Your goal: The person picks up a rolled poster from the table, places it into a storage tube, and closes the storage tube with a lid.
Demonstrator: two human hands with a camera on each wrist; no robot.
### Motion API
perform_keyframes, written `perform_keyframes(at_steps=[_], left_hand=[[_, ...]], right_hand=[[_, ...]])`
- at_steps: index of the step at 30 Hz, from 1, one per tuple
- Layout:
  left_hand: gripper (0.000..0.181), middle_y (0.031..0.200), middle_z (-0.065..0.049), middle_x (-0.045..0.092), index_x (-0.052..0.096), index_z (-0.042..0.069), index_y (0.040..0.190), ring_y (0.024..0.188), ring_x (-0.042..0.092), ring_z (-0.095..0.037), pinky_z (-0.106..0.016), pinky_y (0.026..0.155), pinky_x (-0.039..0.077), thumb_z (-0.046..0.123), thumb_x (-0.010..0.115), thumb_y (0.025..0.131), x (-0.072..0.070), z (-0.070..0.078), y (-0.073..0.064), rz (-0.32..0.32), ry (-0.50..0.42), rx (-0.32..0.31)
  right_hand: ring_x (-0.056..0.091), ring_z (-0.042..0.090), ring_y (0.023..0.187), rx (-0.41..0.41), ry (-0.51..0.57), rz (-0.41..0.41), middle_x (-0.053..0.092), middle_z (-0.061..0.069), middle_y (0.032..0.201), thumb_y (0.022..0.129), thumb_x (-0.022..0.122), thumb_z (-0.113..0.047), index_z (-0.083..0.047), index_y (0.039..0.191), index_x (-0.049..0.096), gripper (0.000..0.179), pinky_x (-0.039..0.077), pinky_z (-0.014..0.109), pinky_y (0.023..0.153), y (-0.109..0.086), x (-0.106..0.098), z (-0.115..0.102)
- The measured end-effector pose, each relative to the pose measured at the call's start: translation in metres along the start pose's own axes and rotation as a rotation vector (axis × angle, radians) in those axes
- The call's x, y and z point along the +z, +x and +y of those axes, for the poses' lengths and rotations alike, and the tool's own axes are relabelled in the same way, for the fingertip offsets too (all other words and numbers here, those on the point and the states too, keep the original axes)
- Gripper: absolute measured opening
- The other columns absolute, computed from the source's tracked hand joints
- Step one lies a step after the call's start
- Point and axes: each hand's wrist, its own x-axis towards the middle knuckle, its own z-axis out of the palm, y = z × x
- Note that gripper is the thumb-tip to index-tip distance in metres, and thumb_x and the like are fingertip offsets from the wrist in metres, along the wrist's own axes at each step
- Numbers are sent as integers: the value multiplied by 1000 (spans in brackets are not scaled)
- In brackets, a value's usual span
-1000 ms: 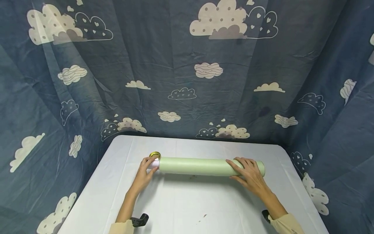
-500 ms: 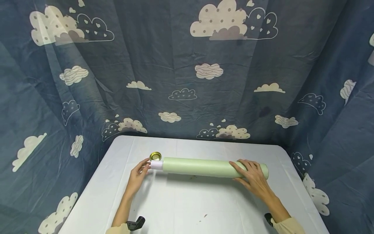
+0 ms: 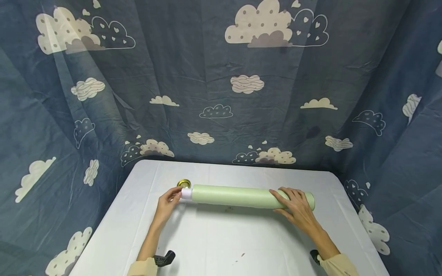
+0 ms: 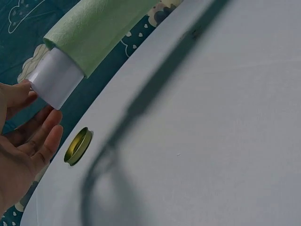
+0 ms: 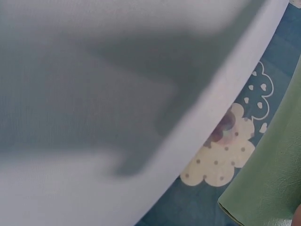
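Observation:
A long pale green tube (image 3: 235, 196) is held level above the table, its shadow below it. Out of its left end sticks a white paper roll (image 3: 187, 194). My left hand (image 3: 166, 206) holds the outer end of that roll; in the left wrist view, its fingertips (image 4: 54, 117) touch the edge of the white roll (image 4: 56, 77). My right hand (image 3: 296, 208) grips the tube near its right end, thumb below and fingers over the top. The right wrist view has the green tube (image 5: 273, 174) at its right edge, with most of the hand out of frame.
A gold-coloured round cap (image 3: 184, 183) lies on the white-covered table (image 3: 221, 237) just behind the roll's end. Small dark specks (image 3: 242, 254) mark the cloth near the front. A dark blue curtain (image 3: 214, 126) with cloud prints surrounds the back and sides.
My left hand moved left off the roll's end, then back right onto it. The tube shifted right with my right hand, then slightly back left. Less of the white roll shows than half a second ago.

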Motion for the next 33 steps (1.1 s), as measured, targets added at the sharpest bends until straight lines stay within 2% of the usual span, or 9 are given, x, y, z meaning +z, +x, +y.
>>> perform_keyframes(at_steps=[3,7,13,20,24,27,30,32,33], left_hand=[[39,130,-21,65,62,-4,135,102,65,0,-34,89,62,20,64,104,5,0,1,-7,-10,-20],[38,132,-21,66,64,-3,133,102,66,-2,-27,89,60,19,67,102,11,3,1,-31,-32,-40],[32,124,-21,70,69,-1,126,98,66,0,-16,81,55,12,71,98,19,2,3,-44,-34,-26],[28,119,-12,73,70,1,124,99,64,0,-17,81,54,9,71,97,21,-1,3,-44,-39,-23],[28,117,-13,72,70,1,123,103,66,-12,-25,84,59,16,69,100,22,-6,5,-21,-9,-25],[29,125,-16,68,69,2,125,118,63,-26,-40,98,59,19,67,102,23,-15,9,15,114,-11],[32,139,-21,61,66,0,129,133,54,-39,-57,108,49,15,67,101,24,-27,14,41,345,47],[37,148,-25,54,63,-2,133,141,47,-45,-63,111,43,13,68,99,25,-34,17,46,513,96],[41,151,-26,51,61,-4,136,142,44,-47,-64,110,41,12,69,99,25,-37,19,47,581,118]], right_hand=[[62,41,113,3,1,-3,66,17,126,87,71,-52,-22,148,59,68,45,61,96,1,1,-1],[62,42,112,1,12,0,66,19,125,78,79,-42,-22,148,59,75,45,62,95,2,4,-2],[63,39,111,-7,6,4,67,16,125,82,77,-47,-24,148,59,72,46,60,94,2,6,-3],[63,39,112,0,11,-4,66,17,126,75,82,-41,-23,148,59,78,46,59,95,2,6,-6],[63,40,111,-1,19,4,67,18,126,78,81,-42,-23,148,59,76,46,60,95,2,5,-7],[63,40,111,2,29,9,67,18,125,86,74,-50,-23,147,59,69,45,60,95,2,5,-7],[63,40,111,5,25,16,67,18,125,97,54,-63,-22,146,60,64,45,60,95,1,6,-8],[63,40,111,7,23,20,67,18,125,99,43,-67,-22,146,61,67,45,60,94,1,7,-8],[63,40,111,7,23,20,67,18,125,99,43,-67,-22,146,61,67,45,60,94,0,7,-8]])
